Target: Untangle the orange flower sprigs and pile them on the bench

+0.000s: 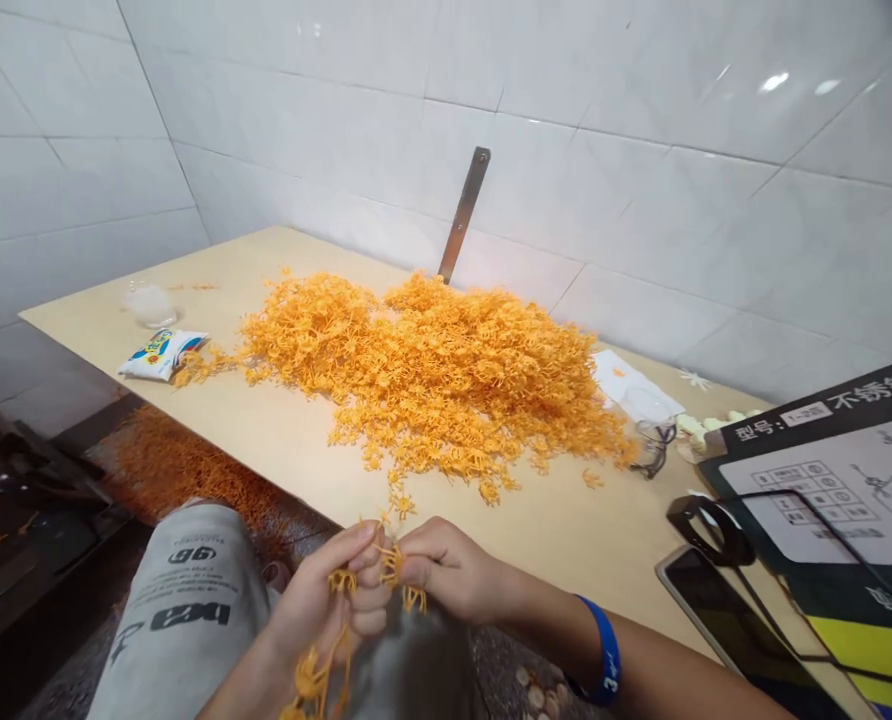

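My left hand [345,580] is closed, its fingers pinching a strand of small orange spider-shaped plastic pieces. Part of that strand [311,680] dangles below the palm. Opposite it, almost touching, my right hand [450,570] grips another of these spider-shaped pieces [390,565] between thumb and fingers. Both hands are over my lap at the table's front edge. Just beyond them spreads a large heap of the same orange pieces [461,370], with a few loose ones near my fingertips. Where the held pieces join is partly hidden by my fingers.
On the table [266,440] stand a clear jar [150,304] and a small white-blue packet [162,354] at the left. To the right lie a white paper [633,385], a phone [746,630], a black ring-shaped item with a cable [720,530] and a printed box [828,480]. A metal strip [465,215] leans against the wall.
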Demonstrator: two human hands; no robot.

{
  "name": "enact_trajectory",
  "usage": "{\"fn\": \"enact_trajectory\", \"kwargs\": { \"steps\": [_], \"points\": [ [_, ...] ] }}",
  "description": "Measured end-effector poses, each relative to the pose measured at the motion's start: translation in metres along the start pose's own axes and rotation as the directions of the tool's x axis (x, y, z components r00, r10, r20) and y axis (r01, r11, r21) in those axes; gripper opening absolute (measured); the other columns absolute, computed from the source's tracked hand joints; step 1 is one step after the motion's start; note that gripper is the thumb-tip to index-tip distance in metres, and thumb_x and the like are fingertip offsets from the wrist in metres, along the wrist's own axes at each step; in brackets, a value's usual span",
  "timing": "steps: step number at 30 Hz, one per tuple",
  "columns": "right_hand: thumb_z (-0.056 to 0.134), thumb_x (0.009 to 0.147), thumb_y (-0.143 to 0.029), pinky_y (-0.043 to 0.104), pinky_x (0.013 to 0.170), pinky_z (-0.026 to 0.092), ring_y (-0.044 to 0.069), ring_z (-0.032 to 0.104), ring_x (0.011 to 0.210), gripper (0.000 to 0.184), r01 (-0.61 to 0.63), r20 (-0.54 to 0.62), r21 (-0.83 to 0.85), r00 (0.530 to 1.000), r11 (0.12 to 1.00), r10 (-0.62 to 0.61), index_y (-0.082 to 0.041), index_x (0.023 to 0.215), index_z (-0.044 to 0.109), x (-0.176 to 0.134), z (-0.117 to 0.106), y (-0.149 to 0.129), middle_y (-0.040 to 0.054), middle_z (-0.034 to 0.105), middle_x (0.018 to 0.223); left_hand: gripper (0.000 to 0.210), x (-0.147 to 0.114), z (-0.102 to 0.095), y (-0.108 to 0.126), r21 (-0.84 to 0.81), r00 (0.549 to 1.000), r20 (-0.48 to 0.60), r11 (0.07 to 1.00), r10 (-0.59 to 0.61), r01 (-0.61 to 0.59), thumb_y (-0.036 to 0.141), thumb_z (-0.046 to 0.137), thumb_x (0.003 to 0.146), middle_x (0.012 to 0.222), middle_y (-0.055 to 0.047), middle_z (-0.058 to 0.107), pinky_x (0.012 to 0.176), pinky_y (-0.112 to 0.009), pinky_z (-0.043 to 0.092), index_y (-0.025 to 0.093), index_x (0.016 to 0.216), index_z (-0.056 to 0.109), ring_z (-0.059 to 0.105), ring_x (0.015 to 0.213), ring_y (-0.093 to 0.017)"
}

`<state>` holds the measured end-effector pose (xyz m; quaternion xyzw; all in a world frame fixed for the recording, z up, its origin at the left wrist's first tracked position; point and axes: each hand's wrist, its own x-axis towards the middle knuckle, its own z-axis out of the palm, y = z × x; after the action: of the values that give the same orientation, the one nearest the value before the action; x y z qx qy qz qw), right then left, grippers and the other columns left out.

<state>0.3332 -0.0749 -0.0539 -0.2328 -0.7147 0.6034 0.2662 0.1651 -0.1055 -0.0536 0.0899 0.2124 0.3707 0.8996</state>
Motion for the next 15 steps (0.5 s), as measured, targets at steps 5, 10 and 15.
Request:
{"fn": "enact_trajectory", "kwargs": {
  "steps": [5, 10, 15],
  "points": [
    [0.040, 0.081, -0.075, 0.022, 0.045, 0.020, 0.006, 0.021, 0.049, 0.062, -0.049, -0.103, 0.118, 0.993, 0.992, 0.061, -0.020, 0.055, 0.030, 0.002, 0.007, -0.002, -0.0062, 0.023, 0.052, 0.048, 0.009, 0.006, -0.004, -0.314, 0.966, 0.244, 0.949, 0.091, -0.010, 0.025, 0.060, 0.082, 0.048, 0.010, 0.015, 0.032, -0.014, 0.001, 0.018, 0.055, 0.020, 0.000, 0.037, -0.001],
    [0.041, 0.084, -0.071, 0.022, 0.045, 0.023, 0.007, 0.027, 0.047, 0.060, -0.018, -0.158, 0.145, 0.987, 0.989, 0.041, -0.018, 0.057, 0.037, -0.001, 0.005, -0.002, -0.0049, 0.031, 0.052, 0.045, -0.015, 0.003, 0.026, -0.266, 0.972, 0.120, 0.950, 0.203, -0.166, 0.023, 0.059, 0.078, 0.048, 0.009, 0.016, 0.031, -0.015, 0.002, 0.018, 0.053, 0.022, -0.001, 0.039, -0.001],
    [0.047, 0.088, -0.060, 0.022, 0.048, 0.027, 0.008, 0.034, 0.050, 0.051, 0.136, -0.551, 0.137, 0.834, 0.981, -0.038, -0.018, 0.060, 0.039, 0.000, -0.018, -0.008, -0.0029, 0.038, 0.056, 0.026, -0.070, -0.003, 0.072, -0.172, 0.808, -0.166, 0.790, 0.565, -0.588, 0.013, 0.050, 0.081, 0.050, 0.005, 0.030, 0.040, -0.018, 0.022, 0.017, 0.057, 0.039, 0.016, 0.044, -0.006]
  ]
}}
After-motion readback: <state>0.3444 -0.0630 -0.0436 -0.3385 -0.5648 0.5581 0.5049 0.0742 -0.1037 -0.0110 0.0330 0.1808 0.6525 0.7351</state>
